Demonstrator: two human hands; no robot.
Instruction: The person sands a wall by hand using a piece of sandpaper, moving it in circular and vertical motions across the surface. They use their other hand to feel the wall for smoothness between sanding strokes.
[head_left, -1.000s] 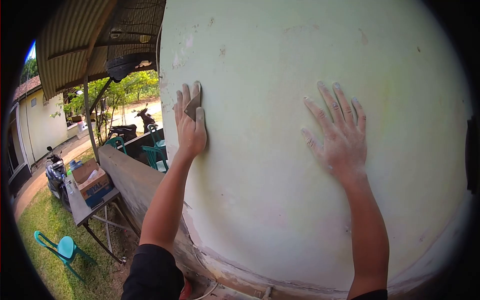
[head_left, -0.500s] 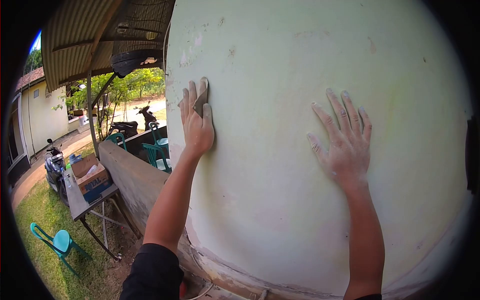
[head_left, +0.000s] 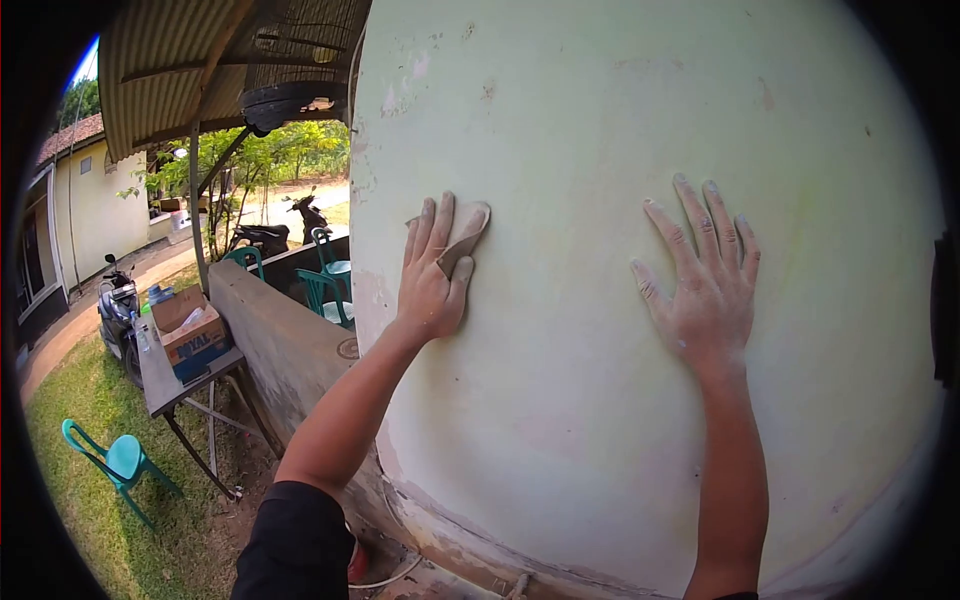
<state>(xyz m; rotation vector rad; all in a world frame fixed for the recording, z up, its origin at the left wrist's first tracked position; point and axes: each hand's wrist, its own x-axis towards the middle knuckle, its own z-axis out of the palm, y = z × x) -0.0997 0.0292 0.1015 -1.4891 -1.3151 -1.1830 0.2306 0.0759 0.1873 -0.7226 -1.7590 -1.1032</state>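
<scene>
My left hand presses a folded piece of brownish-grey sandpaper against the pale green wall. The paper lies under the fingers, and a folded flap of it stands out between forefinger and thumb. Further right, my right hand rests flat on the same wall with its fingers spread and nothing in it. Whitish dust coats its fingers and knuckles. The wall has patchy, scraped spots near its upper left edge and along its base.
Left of the wall runs a low concrete wall. A cardboard box sits on a narrow table. Nearby are a green plastic chair on the grass and a parked motorbike. A corrugated roof hangs above.
My left hand has slid down and to the right across the wall with the sandpaper. My right hand stays in place on the wall while the view has shifted slightly.
</scene>
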